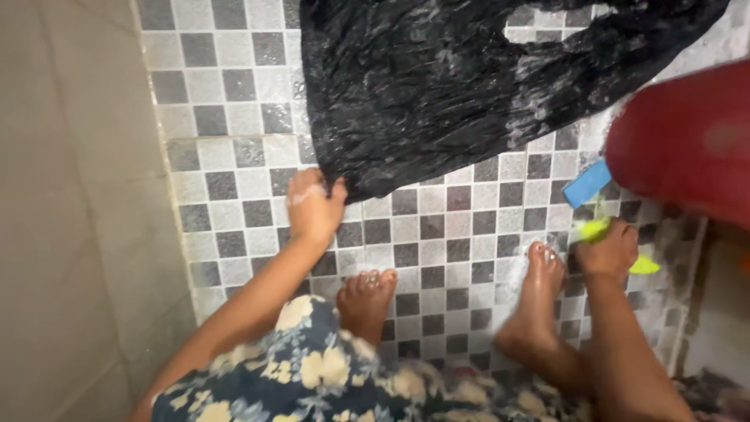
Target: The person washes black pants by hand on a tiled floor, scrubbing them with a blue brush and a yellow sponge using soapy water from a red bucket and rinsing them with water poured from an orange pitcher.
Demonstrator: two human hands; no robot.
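A wet black cloth (461,86) with soap suds lies spread on the checkered grey and white tile floor (437,234). My left hand (312,205) grips the cloth's near corner, soap on the knuckles. My right hand (609,248) is closed on a yellow-green brush (598,229) down at the floor, to the right of my right foot (539,297). My left foot (367,301) stands between the two hands. A blue bar of soap (586,184) lies just above the brush.
A red plastic bucket or tub (687,141) stands at the right, next to the blue soap. A plain beige wall (70,211) runs down the left side. My floral dress (328,375) fills the bottom.
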